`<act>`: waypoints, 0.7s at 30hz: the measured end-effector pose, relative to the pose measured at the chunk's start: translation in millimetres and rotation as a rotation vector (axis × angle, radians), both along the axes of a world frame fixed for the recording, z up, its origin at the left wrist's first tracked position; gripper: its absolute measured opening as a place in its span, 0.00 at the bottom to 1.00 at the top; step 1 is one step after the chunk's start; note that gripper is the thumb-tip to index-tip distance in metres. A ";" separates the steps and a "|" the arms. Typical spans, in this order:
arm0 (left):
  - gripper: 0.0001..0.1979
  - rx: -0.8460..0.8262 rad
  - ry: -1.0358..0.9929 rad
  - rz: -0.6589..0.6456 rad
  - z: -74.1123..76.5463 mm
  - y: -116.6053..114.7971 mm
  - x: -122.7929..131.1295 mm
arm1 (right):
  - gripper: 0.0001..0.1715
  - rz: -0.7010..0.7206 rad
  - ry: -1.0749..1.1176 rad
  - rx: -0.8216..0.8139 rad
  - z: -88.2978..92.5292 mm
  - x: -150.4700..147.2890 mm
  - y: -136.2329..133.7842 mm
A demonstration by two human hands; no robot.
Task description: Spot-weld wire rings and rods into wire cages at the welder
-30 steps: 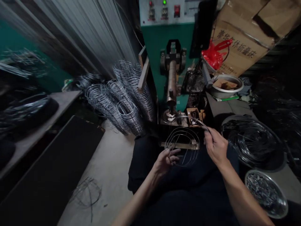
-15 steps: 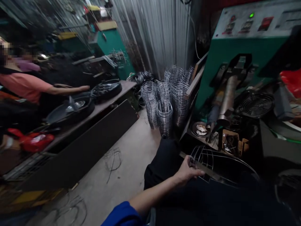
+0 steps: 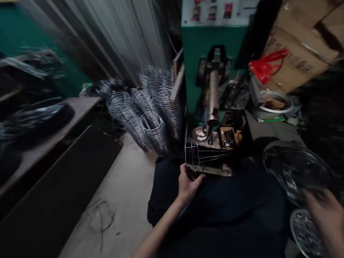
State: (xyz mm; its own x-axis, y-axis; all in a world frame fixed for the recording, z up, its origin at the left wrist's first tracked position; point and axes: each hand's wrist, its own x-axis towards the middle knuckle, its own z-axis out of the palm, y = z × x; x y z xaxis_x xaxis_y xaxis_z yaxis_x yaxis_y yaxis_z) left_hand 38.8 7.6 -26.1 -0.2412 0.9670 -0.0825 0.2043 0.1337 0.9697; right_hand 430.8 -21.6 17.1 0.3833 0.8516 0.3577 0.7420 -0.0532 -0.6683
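Note:
My left hand is closed around the near edge of a bent wire frame, low in front of my dark-clothed lap. A flat metal strip runs rightward from the fingers, beside the wires. Far to the right, my right hand is smeared by motion, and its fingers cannot be made out. It hovers over or beside a wide basin with shiny metal pieces inside. Just below that stands a smaller round dish full of small metal parts, partly covered by the hand.
Ahead stands a green machine with a thick metal cylinder arm. Under it are a small cardboard box and a round dish. Stacks of wire rings stand left of it. A dark panel borders the floor; loose wire lies there.
The view has swung right, bringing the basins and my right hand into sight. My left hand still grips the wire frame. The co-worker at the left is out of view.

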 end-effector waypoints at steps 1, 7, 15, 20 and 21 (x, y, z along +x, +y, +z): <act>0.28 0.004 0.025 -0.004 -1.3 0.1 2.0 | 0.19 0.002 0.104 0.037 4.2 -5.7 6.2; 0.28 0.010 0.105 0.031 -4.3 -3.6 8.1 | 0.12 0.724 0.094 -0.101 37.6 -123.5 89.6; 0.28 -0.011 0.126 0.014 -0.3 2.3 7.3 | 0.13 0.908 -0.396 -0.015 9.7 -166.1 114.0; 0.29 -0.003 0.077 0.043 6.6 12.1 8.8 | 0.20 0.821 -0.571 -0.015 5.9 -169.2 116.0; 0.28 0.000 0.068 0.051 8.1 13.9 8.5 | 0.21 0.805 -0.596 0.000 6.5 -170.8 117.3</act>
State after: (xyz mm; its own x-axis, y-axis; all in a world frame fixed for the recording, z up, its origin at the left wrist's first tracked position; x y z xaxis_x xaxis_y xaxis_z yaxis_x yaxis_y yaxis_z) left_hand 47.4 21.5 -18.0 -0.2953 0.9532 -0.0643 0.2621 0.1456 0.9540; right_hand 260.0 95.7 23.6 -0.5496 0.7784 0.3033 0.7707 0.6126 -0.1754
